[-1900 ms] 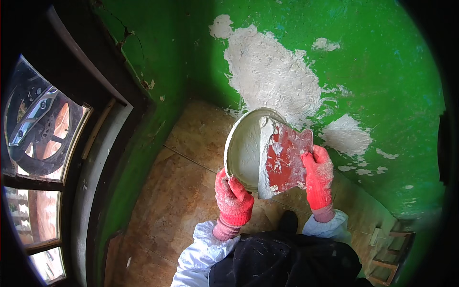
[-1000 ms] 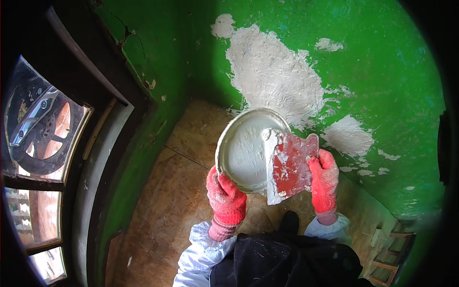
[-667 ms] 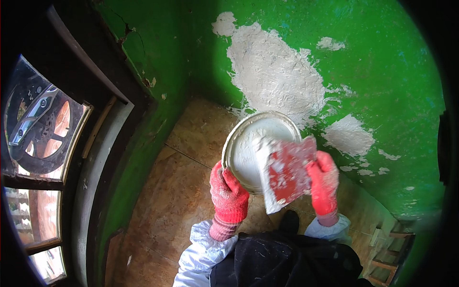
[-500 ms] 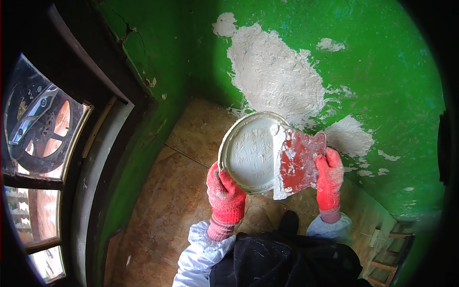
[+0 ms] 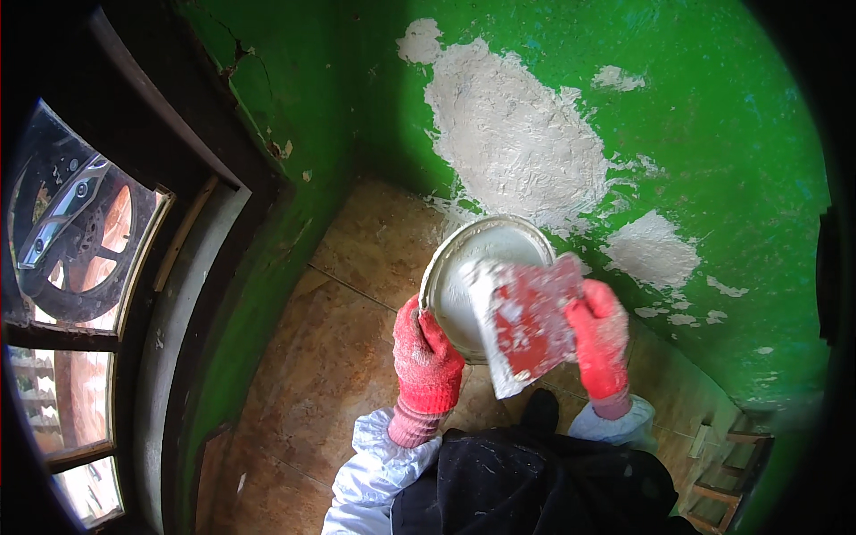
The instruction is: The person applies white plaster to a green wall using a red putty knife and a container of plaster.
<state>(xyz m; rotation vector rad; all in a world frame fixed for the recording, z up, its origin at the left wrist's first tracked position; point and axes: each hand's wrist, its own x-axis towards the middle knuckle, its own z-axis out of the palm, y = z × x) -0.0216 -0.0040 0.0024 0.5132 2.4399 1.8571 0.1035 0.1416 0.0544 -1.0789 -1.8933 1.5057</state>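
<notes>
My left hand (image 5: pixel 428 361), in a red knitted glove, grips the left rim of a round white bucket lid (image 5: pixel 448 283) smeared with pale filler. A wide red putty spreader (image 5: pixel 532 323) is in my gloved right hand (image 5: pixel 601 341), fingers closed round its narrow end. Its filler-coated edge lies over the lid's right half and hides part of it; whether they touch I cannot tell. Beyond the lid, a large rough patch of white filler (image 5: pixel 517 134) covers part of the green wall (image 5: pixel 713 116). A smaller filler patch (image 5: pixel 653 251) is to its right.
Brown tiles (image 5: pixel 294 374) cover the floor. On the left stands a dark-framed glazed door or window (image 5: pixel 62 339), with a wheel (image 5: pixel 85 290) behind the glass. A wooden slatted piece (image 5: pixel 727 486) is at the lower right. Cracks (image 5: pixel 239 55) mark the left wall.
The spreader has moved left and slightly down across the lid, and its coated edge has tilted. The lid has shifted slightly right and toward me.
</notes>
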